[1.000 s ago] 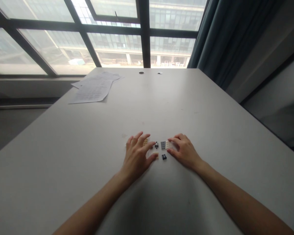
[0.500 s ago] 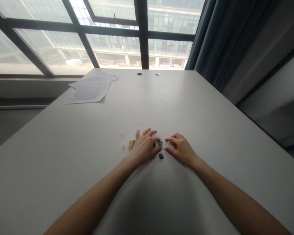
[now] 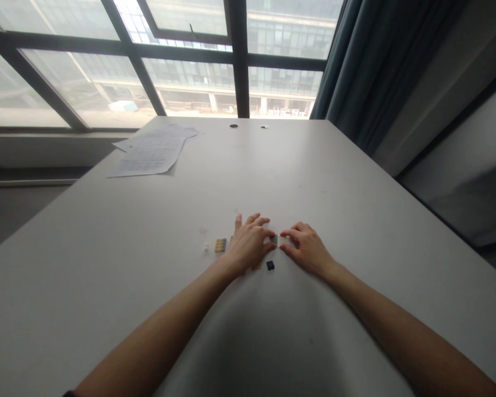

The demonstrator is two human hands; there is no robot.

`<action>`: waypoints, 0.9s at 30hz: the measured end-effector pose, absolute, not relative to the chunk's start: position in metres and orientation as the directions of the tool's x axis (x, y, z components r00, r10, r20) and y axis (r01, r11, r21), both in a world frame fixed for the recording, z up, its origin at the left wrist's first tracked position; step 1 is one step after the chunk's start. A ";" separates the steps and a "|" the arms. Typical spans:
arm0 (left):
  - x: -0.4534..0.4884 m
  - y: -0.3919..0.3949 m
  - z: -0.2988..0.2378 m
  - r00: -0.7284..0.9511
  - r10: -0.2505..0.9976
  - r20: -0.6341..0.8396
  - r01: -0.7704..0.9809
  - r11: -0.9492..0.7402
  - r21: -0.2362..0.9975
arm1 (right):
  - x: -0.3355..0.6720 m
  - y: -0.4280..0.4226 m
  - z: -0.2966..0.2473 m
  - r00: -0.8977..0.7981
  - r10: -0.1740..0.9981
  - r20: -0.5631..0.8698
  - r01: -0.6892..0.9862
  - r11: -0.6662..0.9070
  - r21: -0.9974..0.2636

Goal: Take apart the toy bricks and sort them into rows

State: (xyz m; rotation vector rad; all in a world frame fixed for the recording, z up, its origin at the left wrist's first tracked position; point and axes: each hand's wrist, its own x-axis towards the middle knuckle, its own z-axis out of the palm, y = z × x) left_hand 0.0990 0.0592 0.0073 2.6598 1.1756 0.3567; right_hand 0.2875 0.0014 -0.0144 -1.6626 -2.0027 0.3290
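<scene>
My left hand [image 3: 251, 241] lies low over the table, its thumb and forefinger pinching the sides of a small dark grey building brick [image 3: 274, 240]. The other left fingers are spread. From the right, my right hand [image 3: 308, 247] pinches a white building brick [image 3: 283, 240] that sits right beside the grey one; I cannot tell whether the two are joined. A black brick [image 3: 270, 266] lies just nearer to me. Left of my left hand is a tan and grey studded block [image 3: 220, 245]. Tan pieces [image 3: 256, 266] are partly hidden under that hand.
A tiny white piece [image 3: 206, 247] lies left of the tan and grey block. Printed papers [image 3: 151, 153] rest at the far left of the white table [image 3: 330, 320]. Two round cable holes, one a dark hole [image 3: 233, 126], are near the far edge by the window.
My left hand has moved slightly right, bringing the grey brick closer to the white one. More of the tan and grey block now shows. My right hand has barely moved.
</scene>
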 end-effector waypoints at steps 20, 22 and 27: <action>0.202 0.124 0.005 0.621 0.778 0.098 0.712 -0.612 0.345 | 0.383 0.070 -0.026 -0.025 0.957 0.290 0.885 0.156 -0.439; 0.204 0.124 0.004 0.625 0.774 0.100 0.708 -0.616 0.345 | 0.385 0.070 -0.027 -0.020 0.954 0.299 0.878 0.160 -0.451; 0.205 0.123 0.001 0.620 0.778 0.103 0.707 -0.611 0.356 | 0.386 0.070 -0.028 -0.010 0.951 0.309 0.866 0.163 -0.473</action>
